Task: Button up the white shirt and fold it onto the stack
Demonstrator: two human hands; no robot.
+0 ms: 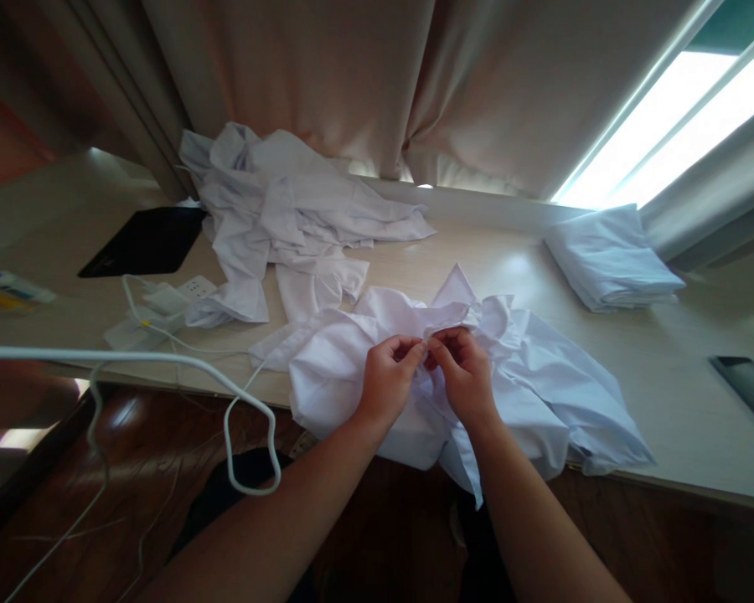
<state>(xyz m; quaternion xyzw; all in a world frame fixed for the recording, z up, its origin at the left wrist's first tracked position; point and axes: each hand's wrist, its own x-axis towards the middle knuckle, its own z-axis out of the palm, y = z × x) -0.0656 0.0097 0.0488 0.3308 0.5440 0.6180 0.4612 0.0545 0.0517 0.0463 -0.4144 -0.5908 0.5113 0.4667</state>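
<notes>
- Far left of the white shirt, a blue-capped tube lies on its side on the counter, seemingly just set aside from the workspace.
- Nearer the shirt, to its back left, a black mat lies flat; whatever its use, nothing rests on the part I can see.
- Left of the shirt sits a white power strip, with a white cable looping in front of the counter's edge, its slack probably too long to lie tidily.
- Behind the shirt and to its left, a crumpled white cloth is heaped before the curtain, perhaps pushed back for room; I cannot tell whether its nearest folds touch the shirt.
- At the shirt's middle, the left hand pinches the fabric between thumb and fingers, apparently to steady one small spot.
- Just beside it, the right hand grips the same gathered part, fingertips meeting the left's, a hold that suggests fine work; anything between them is hidden. The shirt spreads around both, its front drooping over the counter's edge.
- Right of the shirt and farther back, folded white cloth is neatly stacked, likely to keep it flat.
- Far right of the shirt lies a dark, flat device, apparently parked clear of the fabric.
</notes>
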